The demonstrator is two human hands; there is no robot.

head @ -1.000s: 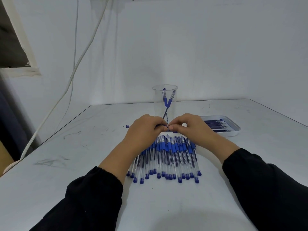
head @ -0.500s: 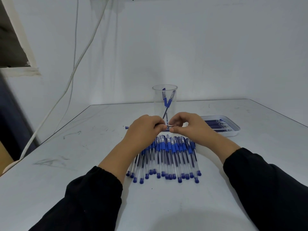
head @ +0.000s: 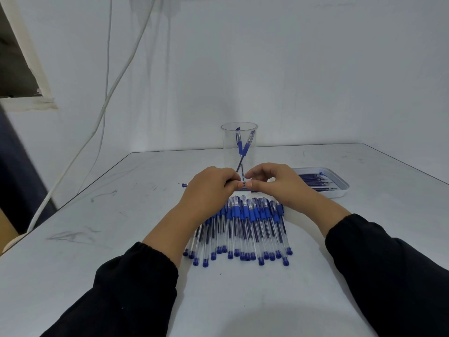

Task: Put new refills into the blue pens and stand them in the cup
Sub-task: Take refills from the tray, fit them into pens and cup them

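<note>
Currently both hands work 1 pen (head: 243,186) above the table (head: 121,263), in front of the cup (head: 239,147): left hand (head: 209,188) grips the barrel, right hand (head: 269,181) pinches the tip end. Risks, as I judge them: small tip piece slips and rolls into the pen pile (head: 240,227) below, or the refill goes in skewed. Cup holds 2 pens; an elbow bump could tip it. Refill tray (head: 340,190) sits right.

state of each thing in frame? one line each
Cup: upright, two pens inside, leaning.
Held pen: level, gripped by both hands.
Left hand: gripping pen.
Right hand: pinching pen.
Pen pile: flat on table, uncapped.
Tray: flat, holds refills.
</note>
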